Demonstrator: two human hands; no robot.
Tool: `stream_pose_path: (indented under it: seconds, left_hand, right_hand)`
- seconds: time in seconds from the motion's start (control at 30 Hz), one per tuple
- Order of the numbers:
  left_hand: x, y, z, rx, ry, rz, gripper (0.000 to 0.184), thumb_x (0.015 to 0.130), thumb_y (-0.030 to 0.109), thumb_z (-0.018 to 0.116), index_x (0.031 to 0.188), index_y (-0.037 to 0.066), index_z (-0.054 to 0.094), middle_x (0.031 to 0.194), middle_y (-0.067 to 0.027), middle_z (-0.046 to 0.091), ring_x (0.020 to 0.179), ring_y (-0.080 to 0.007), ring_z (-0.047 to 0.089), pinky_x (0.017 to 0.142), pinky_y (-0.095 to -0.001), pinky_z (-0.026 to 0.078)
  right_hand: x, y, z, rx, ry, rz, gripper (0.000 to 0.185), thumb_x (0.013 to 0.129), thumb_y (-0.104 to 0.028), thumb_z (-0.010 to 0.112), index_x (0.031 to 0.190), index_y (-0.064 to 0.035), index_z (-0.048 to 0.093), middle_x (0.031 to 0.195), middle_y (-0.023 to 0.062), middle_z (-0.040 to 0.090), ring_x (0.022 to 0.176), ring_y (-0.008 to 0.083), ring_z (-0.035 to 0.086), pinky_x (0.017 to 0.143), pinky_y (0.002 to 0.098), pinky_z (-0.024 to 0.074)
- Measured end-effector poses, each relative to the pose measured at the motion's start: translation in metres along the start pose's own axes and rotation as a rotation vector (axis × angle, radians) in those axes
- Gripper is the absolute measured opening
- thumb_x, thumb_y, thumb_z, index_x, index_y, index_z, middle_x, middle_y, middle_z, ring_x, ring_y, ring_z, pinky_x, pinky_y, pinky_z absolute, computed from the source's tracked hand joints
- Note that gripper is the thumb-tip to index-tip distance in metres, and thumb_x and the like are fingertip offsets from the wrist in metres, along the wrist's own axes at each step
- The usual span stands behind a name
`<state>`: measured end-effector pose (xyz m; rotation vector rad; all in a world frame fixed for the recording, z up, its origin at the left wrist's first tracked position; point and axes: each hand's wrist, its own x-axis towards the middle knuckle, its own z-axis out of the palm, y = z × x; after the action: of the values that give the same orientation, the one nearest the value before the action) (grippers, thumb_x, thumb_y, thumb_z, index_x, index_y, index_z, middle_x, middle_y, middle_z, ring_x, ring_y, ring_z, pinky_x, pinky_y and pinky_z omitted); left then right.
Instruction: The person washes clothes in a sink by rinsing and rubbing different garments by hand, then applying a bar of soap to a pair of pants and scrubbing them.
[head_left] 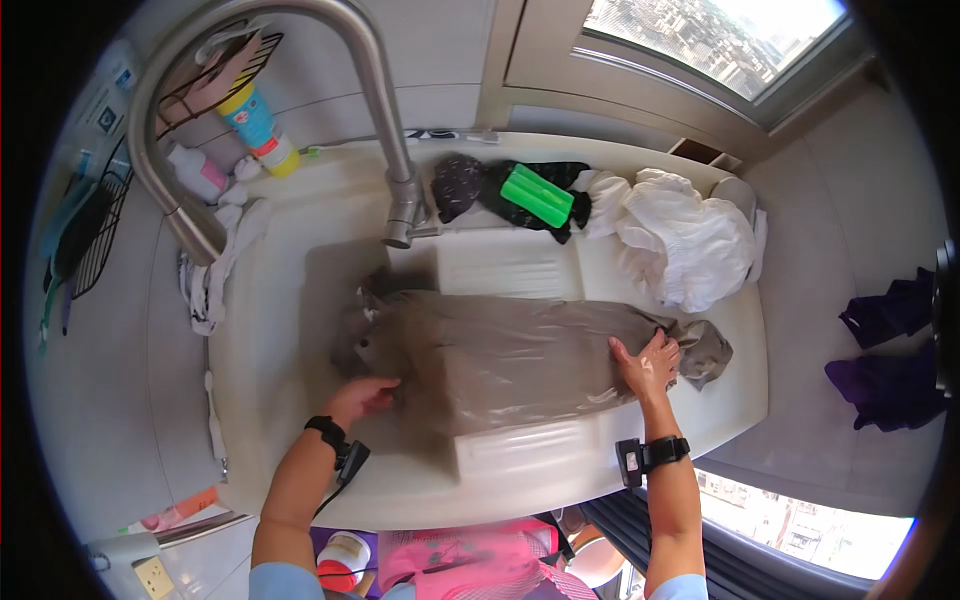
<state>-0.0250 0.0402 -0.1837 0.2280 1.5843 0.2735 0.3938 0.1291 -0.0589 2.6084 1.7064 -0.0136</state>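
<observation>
A wet grey-brown garment (530,350) lies stretched over the ribbed washboard slope of a white laundry sink (285,220). Its left end hangs down into murky water in the basin, and its right end is bunched on the sink's ledge. My left hand (368,397) is at the garment's lower left edge, fingers curled in against the fabric. Toward the other end, my right hand (648,365) rests flat on the cloth with its fingers spread. Both wrists wear black straps with small devices.
A curved metal faucet (402,215) rises at the back. Along the rear ledge sit a green soap bar (538,196), dark cloth (458,185) and a white cloth heap (690,240). Bottles, including a yellow-blue one (258,130), stand back left. Pink mesh (460,550) hangs in front.
</observation>
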Motion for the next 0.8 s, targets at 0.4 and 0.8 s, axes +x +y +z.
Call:
stream_pose_path:
  seconds: [0.4, 0.8]
  left_hand:
    - [0.007, -0.003, 0.017, -0.273, -0.084, 0.08, 0.028, 0.074, 0.03, 0.067, 0.093, 0.01, 0.06, 0.082, -0.0044, 0.059, 0.073, -0.0157, 0.056, 0.066, -0.0312, 0.044]
    - [0.018, 0.001, 0.032, -0.404, -0.244, 0.199, 0.02, 0.074, 0.015, 0.062, 0.093, 0.007, 0.061, 0.086, -0.005, 0.06, 0.084, -0.0175, 0.057, 0.072, -0.0309, 0.046]
  right_hand:
    - [-0.049, -0.029, 0.058, 0.678, 0.081, -0.208, 0.047, 0.087, -0.03, 0.049, 0.117, 0.0054, 0.041, 0.117, 0.0205, 0.046, 0.108, 0.0363, 0.045, 0.091, 0.0381, 0.036]
    - [-0.021, -0.034, -0.124, 1.255, -0.83, 0.079, 0.034, 0.081, -0.023, 0.059, 0.105, 0.0011, 0.054, 0.097, 0.0104, 0.06, 0.084, 0.0178, 0.06, 0.074, 0.0307, 0.0493]
